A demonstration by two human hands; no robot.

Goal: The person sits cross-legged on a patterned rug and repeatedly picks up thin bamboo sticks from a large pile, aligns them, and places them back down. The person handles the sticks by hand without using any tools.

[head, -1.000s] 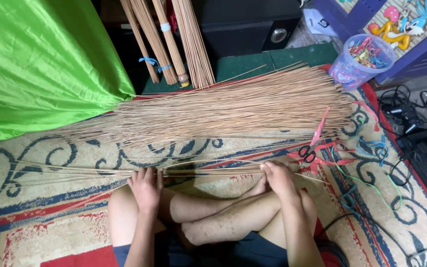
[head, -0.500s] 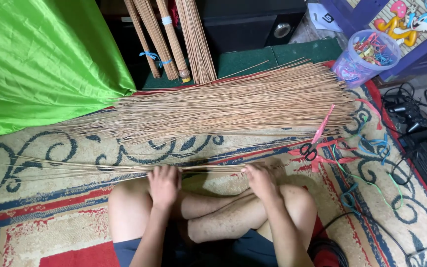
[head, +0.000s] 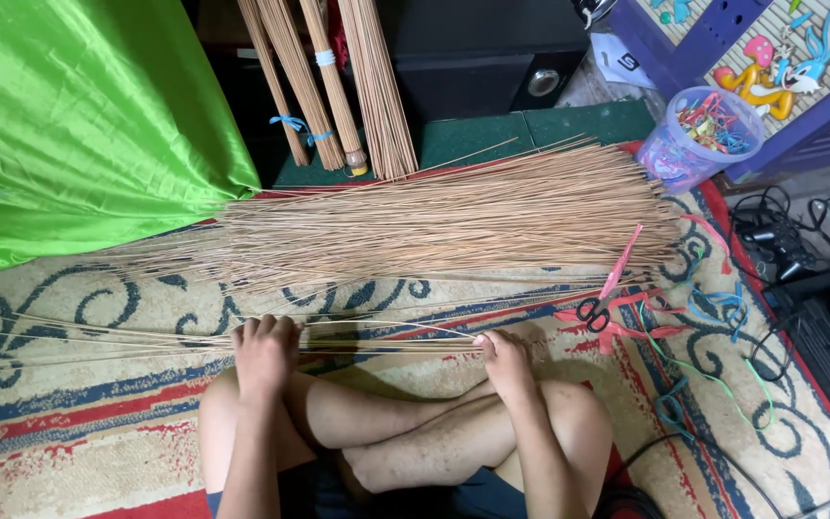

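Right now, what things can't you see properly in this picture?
Head view only:
- Left hand: fingers curl over the thin sticks, hiding the grip.
- Upright stick bundles: tops cut off by the top edge.
- Plastic tub: colourful bits inside too small to tell.
- Right hand: fingertips hidden behind sticks.

- Thin sticks [head: 453,216]: dry, matt, woody straw.
- Cloth [head: 79,125] left of sticks: glossy green satin.
- Rug [head: 69,423] beneath sticks: matt woven pile.
- Tub [head: 698,144] right of sticks: clear plastic.
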